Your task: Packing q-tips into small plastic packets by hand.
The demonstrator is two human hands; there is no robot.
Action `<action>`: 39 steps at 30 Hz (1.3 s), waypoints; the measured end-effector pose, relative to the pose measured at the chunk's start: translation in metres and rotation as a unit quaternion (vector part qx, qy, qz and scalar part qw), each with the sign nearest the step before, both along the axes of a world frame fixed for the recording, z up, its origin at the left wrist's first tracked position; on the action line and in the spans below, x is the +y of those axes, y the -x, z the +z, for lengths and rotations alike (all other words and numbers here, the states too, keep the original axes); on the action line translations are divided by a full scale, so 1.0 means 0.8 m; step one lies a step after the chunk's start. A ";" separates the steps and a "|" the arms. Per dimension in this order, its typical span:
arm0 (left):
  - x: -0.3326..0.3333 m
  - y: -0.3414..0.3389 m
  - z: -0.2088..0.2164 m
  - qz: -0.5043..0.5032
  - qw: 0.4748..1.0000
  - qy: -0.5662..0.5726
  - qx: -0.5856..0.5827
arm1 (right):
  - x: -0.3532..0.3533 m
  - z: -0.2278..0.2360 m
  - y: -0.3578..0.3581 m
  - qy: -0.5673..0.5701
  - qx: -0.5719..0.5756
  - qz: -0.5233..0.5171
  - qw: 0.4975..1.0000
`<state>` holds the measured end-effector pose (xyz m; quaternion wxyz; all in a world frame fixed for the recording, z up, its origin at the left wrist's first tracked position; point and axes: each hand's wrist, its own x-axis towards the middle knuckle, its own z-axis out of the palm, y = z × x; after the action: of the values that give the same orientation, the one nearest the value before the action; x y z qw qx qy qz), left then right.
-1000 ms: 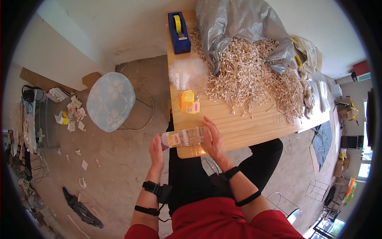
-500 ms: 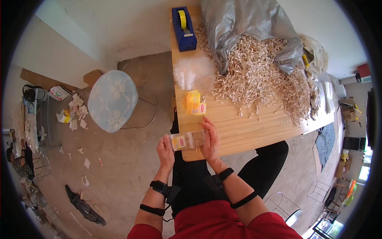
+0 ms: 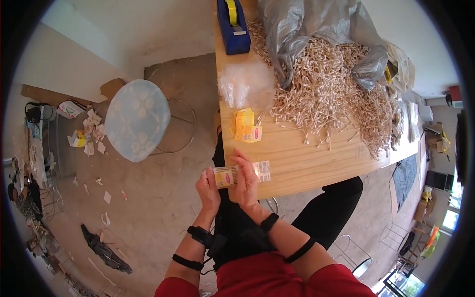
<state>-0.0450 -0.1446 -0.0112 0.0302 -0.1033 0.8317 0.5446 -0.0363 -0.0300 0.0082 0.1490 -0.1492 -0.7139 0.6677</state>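
A clear plastic packet of cotton swabs (image 3: 225,178) with a yellow label lies across the near left corner of the table. My left hand (image 3: 208,190) is closed on its left end. Over its right part rests my right hand (image 3: 245,182), fingers stretched out and pointing away from me, hiding that part of the packet. A pale printed piece (image 3: 262,171) sticks out to the right of my right hand; whether it joins the packet I cannot tell. Just beyond my hands lie several yellow cards (image 3: 246,127) and a few loose swabs.
A big heap of cotton swabs (image 3: 321,94) spills from a grey plastic bag (image 3: 316,22) on the wooden table (image 3: 302,166). Clear plastic bags (image 3: 245,84) and a blue tape dispenser (image 3: 234,32) line the left edge. A stool with a pale blue cover (image 3: 138,121) stands left.
My right hand has moved left from the packet's right end to lie over it. The pale printed piece now shows beyond it. My left hand keeps its hold, and the view has shifted slightly.
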 end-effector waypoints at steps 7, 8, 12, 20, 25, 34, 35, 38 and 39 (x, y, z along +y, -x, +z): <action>-0.013 -0.013 -0.013 0.053 0.956 -0.247 -0.148 | 0.008 -0.026 -0.007 0.148 0.030 -0.028 0.988; -0.010 -0.018 -0.010 0.077 0.900 -0.393 -0.171 | 0.015 -0.029 -0.009 0.141 0.044 -0.042 0.988; -0.001 -0.044 0.016 0.107 0.855 -0.481 -0.161 | 0.017 0.004 -0.015 0.002 0.024 -0.021 0.999; 0.033 -0.045 0.006 0.178 0.835 -0.497 -0.154 | 0.019 -0.003 -0.014 0.105 0.046 -0.016 0.993; 0.042 -0.033 0.005 0.198 0.826 -0.498 -0.174 | 0.007 -0.025 -0.006 0.169 0.064 -0.023 0.983; 0.047 -0.028 0.014 0.194 0.860 -0.419 -0.218 | -0.006 -0.012 -0.006 0.041 0.013 0.019 0.999; 0.049 -0.027 0.017 0.193 0.871 -0.390 -0.226 | -0.010 -0.007 -0.006 0.003 0.007 0.032 0.999; 0.044 -0.024 0.022 0.171 0.878 -0.377 -0.240 | -0.011 -0.006 -0.004 -0.028 0.009 0.039 0.999; 0.041 -0.024 0.020 0.150 0.873 -0.393 -0.247 | -0.009 -0.009 -0.004 -0.023 0.016 0.033 0.999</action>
<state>-0.0259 -0.1115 0.0051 0.1904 -0.3377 0.4891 0.7813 -0.0331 -0.0370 0.0007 0.1417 -0.1115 -0.7312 0.6579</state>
